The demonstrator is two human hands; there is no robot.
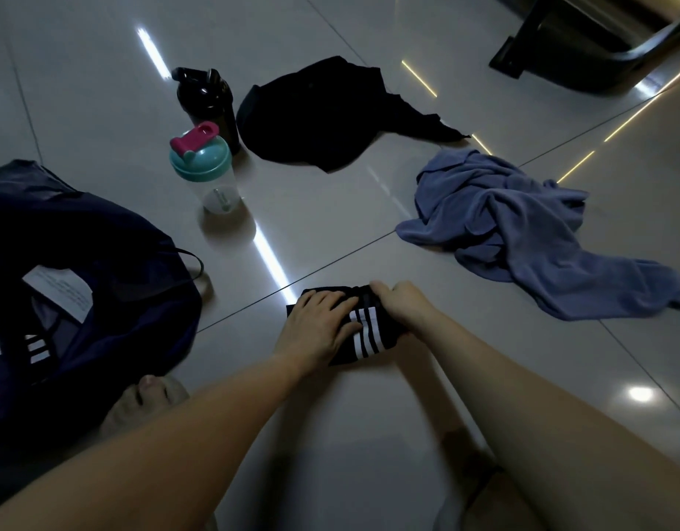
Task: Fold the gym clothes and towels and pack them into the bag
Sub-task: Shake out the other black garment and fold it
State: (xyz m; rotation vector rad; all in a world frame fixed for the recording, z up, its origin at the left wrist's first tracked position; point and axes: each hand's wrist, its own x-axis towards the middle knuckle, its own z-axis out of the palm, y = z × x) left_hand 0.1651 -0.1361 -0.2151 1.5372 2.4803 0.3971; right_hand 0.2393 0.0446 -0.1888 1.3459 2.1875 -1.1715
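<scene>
Pressing flat on a small folded black garment (372, 341), the left hand (319, 323) lies with straight, slightly spread fingers, while the right hand (399, 300) curls its fingers round the bundle's far edge; the two hands sit close together on it. The garment rests on the glossy tiled floor (330, 224) right in front of the person. Its three white stripes run nearly towards the person, the near ends leaning a little right, but how its long axis lies is hard to tell under the hands.

At left a dark navy bag (101, 239) slumps open, soft and creased, with a white label inside. A bare foot (150, 396) touches its near edge. Beyond stand a clear shaker bottle (212, 178) with teal lid and pink cap, and just behind it a black shaker bottle (208, 101). A crumpled black cloth (323, 113) lies beside those. At right a blue towel (514, 224) sprawls in loose folds.
</scene>
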